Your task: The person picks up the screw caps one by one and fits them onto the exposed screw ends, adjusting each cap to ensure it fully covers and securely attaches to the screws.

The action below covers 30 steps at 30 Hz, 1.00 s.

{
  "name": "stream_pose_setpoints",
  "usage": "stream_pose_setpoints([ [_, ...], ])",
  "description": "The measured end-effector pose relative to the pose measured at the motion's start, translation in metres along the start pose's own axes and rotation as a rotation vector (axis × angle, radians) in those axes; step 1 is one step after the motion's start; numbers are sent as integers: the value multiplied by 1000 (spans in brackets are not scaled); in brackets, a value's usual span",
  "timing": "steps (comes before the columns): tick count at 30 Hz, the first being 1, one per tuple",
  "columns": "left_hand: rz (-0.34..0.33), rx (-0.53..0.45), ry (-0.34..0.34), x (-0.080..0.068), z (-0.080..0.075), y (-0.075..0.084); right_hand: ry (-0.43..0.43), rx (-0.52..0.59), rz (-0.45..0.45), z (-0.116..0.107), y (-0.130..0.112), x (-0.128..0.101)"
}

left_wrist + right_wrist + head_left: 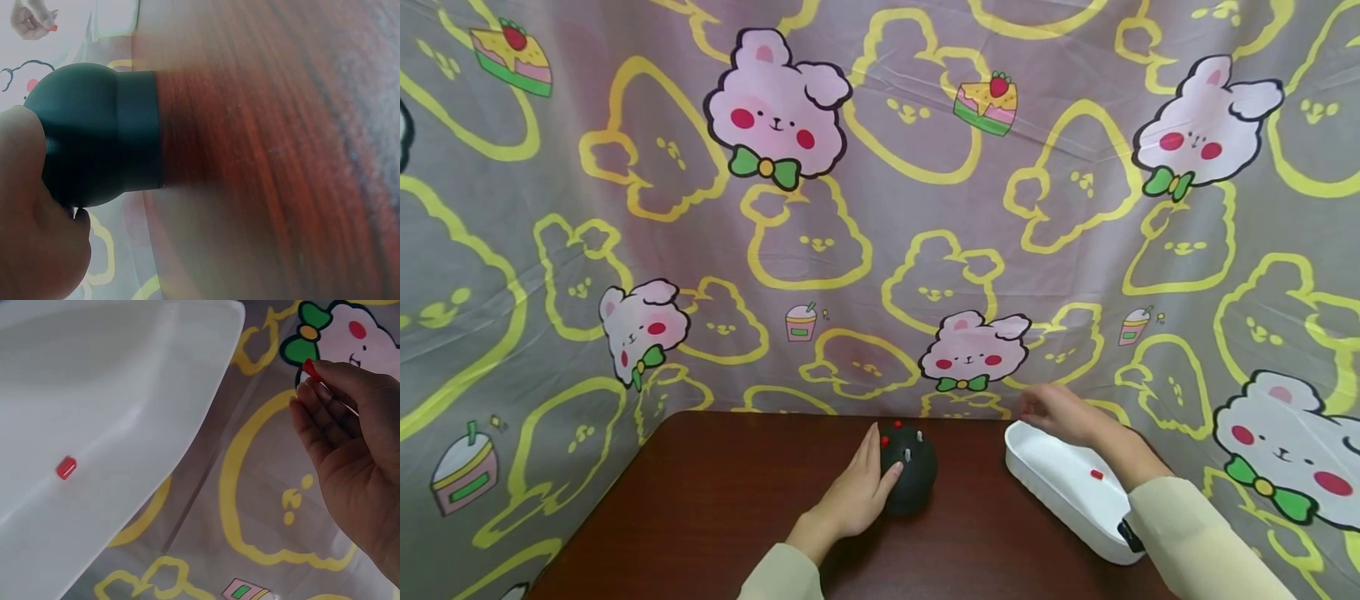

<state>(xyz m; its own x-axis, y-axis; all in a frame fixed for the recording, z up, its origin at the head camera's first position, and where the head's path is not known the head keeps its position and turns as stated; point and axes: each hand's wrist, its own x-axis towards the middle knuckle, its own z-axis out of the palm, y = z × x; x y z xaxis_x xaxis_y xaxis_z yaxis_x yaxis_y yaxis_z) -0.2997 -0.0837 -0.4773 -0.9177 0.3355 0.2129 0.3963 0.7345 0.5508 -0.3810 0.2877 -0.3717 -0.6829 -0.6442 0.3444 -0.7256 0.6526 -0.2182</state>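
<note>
A black dome-shaped object (912, 477) with a narrower base stands on the table; small red and silver pegs stick out of its top. My left hand (856, 492) rests against its left side, fingers straight and together, the thumb lying on the near face. At the right, my right hand (1056, 414) is raised over the far end of a white tray (1060, 497). Thumb and fingertips there pinch a small red peg (310, 370), clearest in the right wrist view. Another red piece (66, 467) lies inside the tray.
The dark reddish wooden table (715, 500) reaches back to a hanging cloth (880, 200) printed with bunny faces, which also surrounds the sides. A black part (1129, 535) shows at the tray's near end, partly behind the right sleeve (1195, 533).
</note>
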Motion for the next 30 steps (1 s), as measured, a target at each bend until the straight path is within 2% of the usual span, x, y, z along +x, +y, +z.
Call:
stream_pose_setpoints([
  [8,5,5,2,1,-2,1,-1,9,-8,-3,-17,11],
  [15,6,0,-2,-1,-2,2,20,-9,-57,-2,-34,16],
  [30,22,-2,9,-1,0,0,23,-12,-46,-1,-58,29],
])
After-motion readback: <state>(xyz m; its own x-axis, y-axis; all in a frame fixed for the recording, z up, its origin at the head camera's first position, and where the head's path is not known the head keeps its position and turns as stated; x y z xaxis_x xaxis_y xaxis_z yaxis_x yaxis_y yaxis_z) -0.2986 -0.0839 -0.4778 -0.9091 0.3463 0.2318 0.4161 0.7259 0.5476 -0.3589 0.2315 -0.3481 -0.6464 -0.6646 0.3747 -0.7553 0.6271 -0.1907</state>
